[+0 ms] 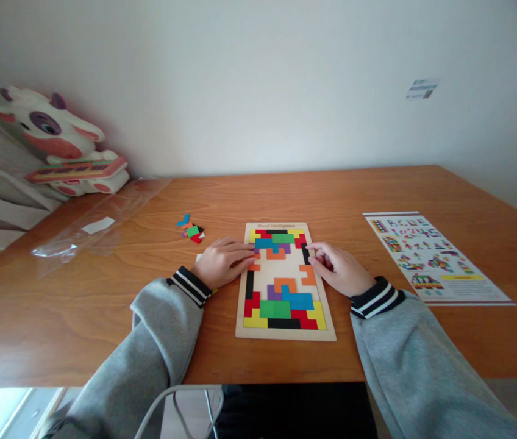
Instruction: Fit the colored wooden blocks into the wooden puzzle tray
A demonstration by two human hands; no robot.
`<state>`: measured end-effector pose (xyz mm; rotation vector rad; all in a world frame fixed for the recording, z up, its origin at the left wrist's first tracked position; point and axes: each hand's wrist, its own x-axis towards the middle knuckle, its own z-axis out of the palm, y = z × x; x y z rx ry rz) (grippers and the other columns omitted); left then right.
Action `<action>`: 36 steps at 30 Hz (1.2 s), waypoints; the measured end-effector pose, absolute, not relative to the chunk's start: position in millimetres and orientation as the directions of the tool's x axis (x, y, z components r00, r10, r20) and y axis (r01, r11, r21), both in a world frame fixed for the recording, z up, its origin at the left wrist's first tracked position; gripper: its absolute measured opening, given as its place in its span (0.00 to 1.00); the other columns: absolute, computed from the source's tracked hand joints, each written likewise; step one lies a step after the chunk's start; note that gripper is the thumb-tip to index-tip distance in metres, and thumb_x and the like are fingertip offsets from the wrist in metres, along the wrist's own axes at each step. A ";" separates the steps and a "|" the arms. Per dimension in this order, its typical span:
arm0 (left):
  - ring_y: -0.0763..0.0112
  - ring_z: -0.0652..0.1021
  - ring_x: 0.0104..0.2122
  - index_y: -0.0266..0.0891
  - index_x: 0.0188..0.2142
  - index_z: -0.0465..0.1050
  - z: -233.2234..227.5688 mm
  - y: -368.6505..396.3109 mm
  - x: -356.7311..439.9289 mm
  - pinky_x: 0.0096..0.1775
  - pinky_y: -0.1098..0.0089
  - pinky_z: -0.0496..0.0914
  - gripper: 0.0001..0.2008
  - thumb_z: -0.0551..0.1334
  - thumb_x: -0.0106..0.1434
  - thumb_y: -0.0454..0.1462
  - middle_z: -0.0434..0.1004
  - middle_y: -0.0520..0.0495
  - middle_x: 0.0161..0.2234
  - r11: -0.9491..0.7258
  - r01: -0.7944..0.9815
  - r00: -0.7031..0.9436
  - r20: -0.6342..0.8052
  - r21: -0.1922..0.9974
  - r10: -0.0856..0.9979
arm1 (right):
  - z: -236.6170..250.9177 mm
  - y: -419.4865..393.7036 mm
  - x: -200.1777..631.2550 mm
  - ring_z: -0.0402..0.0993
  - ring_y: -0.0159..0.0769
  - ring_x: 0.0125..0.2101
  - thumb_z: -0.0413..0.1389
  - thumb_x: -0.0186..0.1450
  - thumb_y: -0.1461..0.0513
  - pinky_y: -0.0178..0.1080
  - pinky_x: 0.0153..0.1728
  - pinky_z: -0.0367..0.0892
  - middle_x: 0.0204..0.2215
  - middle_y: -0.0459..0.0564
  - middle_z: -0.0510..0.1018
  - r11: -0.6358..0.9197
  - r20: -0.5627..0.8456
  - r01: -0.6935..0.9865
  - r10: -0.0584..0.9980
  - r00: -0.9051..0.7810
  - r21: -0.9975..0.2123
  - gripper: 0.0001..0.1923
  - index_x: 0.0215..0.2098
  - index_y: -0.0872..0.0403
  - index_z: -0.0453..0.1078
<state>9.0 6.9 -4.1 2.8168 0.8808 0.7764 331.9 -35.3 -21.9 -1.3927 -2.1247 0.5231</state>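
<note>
A wooden puzzle tray (330,334) lies in front of me on the table, partly filled with coloured block pieces at its far and near ends; a bare gap runs across its middle. My left hand (222,262) rests at the tray's left edge, fingertips touching an orange piece (253,266) there. At the right edge, my right hand (341,268) has its fingertips on a black piece (305,252), just above another orange piece (308,275). Neither hand has lifted a piece. A small heap of loose coloured pieces (191,229) sits to the left beyond my left hand.
A printed pattern sheet (432,256) lies at the right. A clear plastic wrapper (89,228) lies at the left of the wooden table (103,305). A plush cow toy (57,143) leans in the far left corner by the wall.
</note>
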 end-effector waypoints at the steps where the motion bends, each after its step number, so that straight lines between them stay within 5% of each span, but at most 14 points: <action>1: 0.63 0.80 0.45 0.42 0.45 0.80 -4.4 6.4 9.1 0.49 0.61 0.74 0.12 0.59 0.71 0.40 0.82 0.45 0.48 -0.830 0.515 0.708 0.439 0.213 0.552 | -22.0 -35.2 332.0 0.66 0.34 0.24 0.49 0.69 0.58 0.37 0.28 0.63 0.25 0.44 0.71 0.389 0.225 0.710 0.921 -0.319 -0.586 0.13 0.49 0.54 0.66; 14: 0.58 0.78 0.46 0.41 0.48 0.79 -2.3 -1.3 13.0 0.49 0.56 0.74 0.17 0.57 0.71 0.46 0.80 0.43 0.51 -0.786 0.613 0.720 0.350 0.084 0.599 | -22.4 -35.4 332.6 0.66 0.34 0.24 0.50 0.69 0.58 0.37 0.27 0.64 0.25 0.44 0.72 0.391 0.233 0.710 0.920 -0.315 -0.586 0.13 0.49 0.53 0.66; 29: 0.62 0.78 0.42 0.41 0.43 0.80 4.2 5.0 -0.7 0.48 0.60 0.73 0.12 0.58 0.70 0.42 0.82 0.42 0.44 -0.767 0.588 0.651 0.412 0.258 0.638 | -21.7 -35.4 333.4 0.67 0.34 0.24 0.50 0.69 0.57 0.37 0.27 0.63 0.25 0.44 0.71 0.384 0.215 0.714 0.923 -0.321 -0.586 0.13 0.49 0.53 0.66; 36: 0.66 0.78 0.36 0.42 0.35 0.81 25.7 12.0 -42.5 0.42 0.67 0.72 0.15 0.67 0.61 0.50 0.79 0.46 0.35 -0.658 0.596 0.641 0.221 0.460 0.735 | -22.7 -35.6 333.2 0.67 0.34 0.24 0.50 0.69 0.57 0.38 0.28 0.64 0.25 0.44 0.72 0.390 0.237 0.711 0.921 -0.310 -0.585 0.13 0.49 0.52 0.66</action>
